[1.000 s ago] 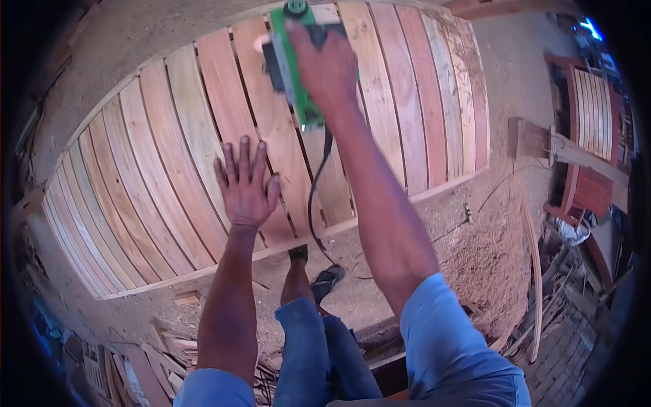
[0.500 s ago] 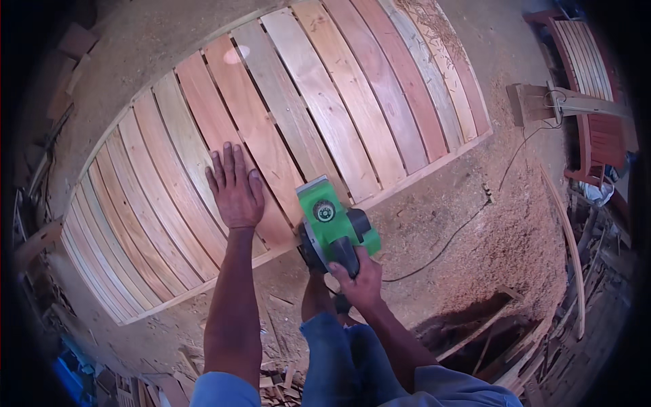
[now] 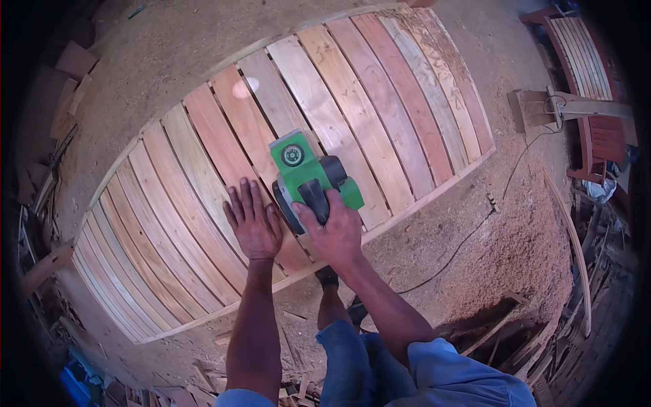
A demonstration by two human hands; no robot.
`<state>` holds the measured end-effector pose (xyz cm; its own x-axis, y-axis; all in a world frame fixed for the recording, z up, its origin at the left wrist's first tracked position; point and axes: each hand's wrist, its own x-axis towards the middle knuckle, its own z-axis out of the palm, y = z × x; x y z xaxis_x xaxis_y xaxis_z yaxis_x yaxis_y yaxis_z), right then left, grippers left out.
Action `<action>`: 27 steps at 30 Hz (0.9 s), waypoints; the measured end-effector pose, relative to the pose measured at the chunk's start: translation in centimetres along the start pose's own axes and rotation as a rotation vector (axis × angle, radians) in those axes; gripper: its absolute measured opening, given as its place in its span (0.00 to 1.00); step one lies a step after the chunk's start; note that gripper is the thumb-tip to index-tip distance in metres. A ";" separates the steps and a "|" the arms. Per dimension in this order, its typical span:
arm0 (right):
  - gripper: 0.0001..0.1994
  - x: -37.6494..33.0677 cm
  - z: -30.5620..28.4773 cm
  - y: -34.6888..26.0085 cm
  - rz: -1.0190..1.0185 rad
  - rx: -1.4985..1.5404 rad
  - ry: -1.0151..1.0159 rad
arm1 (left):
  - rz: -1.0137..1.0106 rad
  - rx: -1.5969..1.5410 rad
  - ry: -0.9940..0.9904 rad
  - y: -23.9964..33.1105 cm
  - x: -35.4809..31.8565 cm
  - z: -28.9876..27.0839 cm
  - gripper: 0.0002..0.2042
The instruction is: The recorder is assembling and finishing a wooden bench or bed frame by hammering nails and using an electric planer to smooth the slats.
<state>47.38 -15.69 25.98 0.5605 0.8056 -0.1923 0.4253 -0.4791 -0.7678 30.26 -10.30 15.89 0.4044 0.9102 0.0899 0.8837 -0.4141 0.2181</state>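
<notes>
Head view: right hand (image 3: 333,234) grasping the dark handle (image 3: 313,197) of a green planer (image 3: 298,169). Planer over the slatted panel (image 3: 213,125), toward its near edge. Left hand (image 3: 258,227) released, palm down on the panel just left of the planer, fingers slightly spread. Cord (image 3: 461,245) trails along the floor (image 3: 183,37); sawdust (image 3: 519,254) heaped at right. Shavings (image 3: 434,30) on panel's upper right end.

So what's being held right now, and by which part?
The right grip holds the planer by its black handle; the left grip holds nothing, lying on the slats.
</notes>
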 end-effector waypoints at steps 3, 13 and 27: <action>0.26 4.1 1.2 -3.0 -0.008 -0.028 -0.022 | -0.011 0.001 -0.022 -0.5 0.3 -0.7 0.32; 0.32 16.4 5.8 -9.6 -0.037 0.028 -0.046 | -0.042 0.006 -0.116 -0.1 0.9 -1.0 0.32; 0.44 22.7 6.9 -13.4 -0.163 0.048 -0.055 | -0.016 -0.024 -0.024 -0.8 0.2 -0.4 0.32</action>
<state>49.49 11.39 27.72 0.4466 0.8897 -0.0952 0.4724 -0.3248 -0.8193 29.57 -9.75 16.13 0.3962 0.9160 0.0633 0.8841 -0.3992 0.2428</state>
